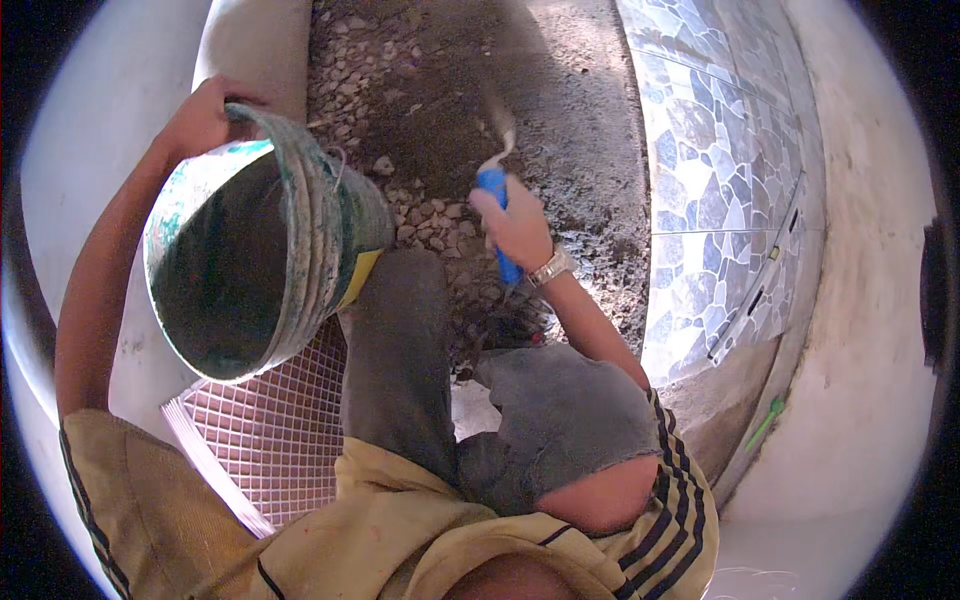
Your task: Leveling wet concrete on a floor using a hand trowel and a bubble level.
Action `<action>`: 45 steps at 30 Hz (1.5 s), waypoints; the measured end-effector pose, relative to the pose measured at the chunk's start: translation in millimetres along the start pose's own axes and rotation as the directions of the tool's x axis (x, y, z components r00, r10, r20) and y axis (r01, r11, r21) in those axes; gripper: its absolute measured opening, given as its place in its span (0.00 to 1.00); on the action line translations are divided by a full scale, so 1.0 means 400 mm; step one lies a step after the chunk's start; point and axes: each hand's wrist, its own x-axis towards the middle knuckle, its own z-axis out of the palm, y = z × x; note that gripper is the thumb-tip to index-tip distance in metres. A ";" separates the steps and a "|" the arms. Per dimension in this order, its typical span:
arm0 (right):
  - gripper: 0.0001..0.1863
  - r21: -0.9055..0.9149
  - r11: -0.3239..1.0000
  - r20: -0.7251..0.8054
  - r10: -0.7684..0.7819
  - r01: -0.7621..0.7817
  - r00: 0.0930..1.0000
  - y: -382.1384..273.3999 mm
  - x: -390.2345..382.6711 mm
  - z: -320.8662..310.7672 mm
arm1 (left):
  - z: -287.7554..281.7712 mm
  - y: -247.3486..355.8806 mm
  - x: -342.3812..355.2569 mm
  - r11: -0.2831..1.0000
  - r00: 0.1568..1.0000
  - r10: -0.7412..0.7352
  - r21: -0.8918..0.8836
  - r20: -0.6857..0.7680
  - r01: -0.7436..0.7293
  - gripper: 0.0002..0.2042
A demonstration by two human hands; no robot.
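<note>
Head camera showed the left hand (208, 115) closed over the upper rim of a round, green, grey-smeared plastic bucket (350, 215), tipped beside the left knee; its inside was dark, and its contents could not be told. The right hand (522, 228) gripped a blue-handled trowel (492, 182), its metal end blurred above rough, dark ground (430, 115) strewn with pale stones (345, 65). Brown-and-white gridded tiles (265, 425) lay stacked near the bucket. Rightward, grey stone-patterned tiles (700, 180) carried a long, slim level (765, 280), near a pale wall (865, 300).
</note>
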 end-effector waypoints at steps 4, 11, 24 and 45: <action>0.20 -0.097 0.985 -0.172 -0.161 0.146 0.972 0.104 0.077 0.046 | 0.004 -0.021 0.033 1.000 0.999 0.020 0.013 0.042 -0.021 0.23; 0.22 -0.161 0.966 -0.036 -0.211 0.203 0.977 0.035 -0.003 0.049 | -0.001 0.004 0.039 0.997 0.999 0.045 0.066 0.017 -0.046 0.21; 0.21 -0.218 0.976 -0.348 -0.099 0.023 0.932 0.207 -0.074 -0.102 | 0.029 -0.058 0.069 0.988 0.990 -0.015 -0.151 0.139 0.036 0.22; 0.29 -0.350 0.767 -0.678 0.189 -0.538 0.711 0.605 -0.442 -0.350 | 0.026 -0.044 0.076 0.954 0.971 0.005 -0.292 0.240 0.067 0.14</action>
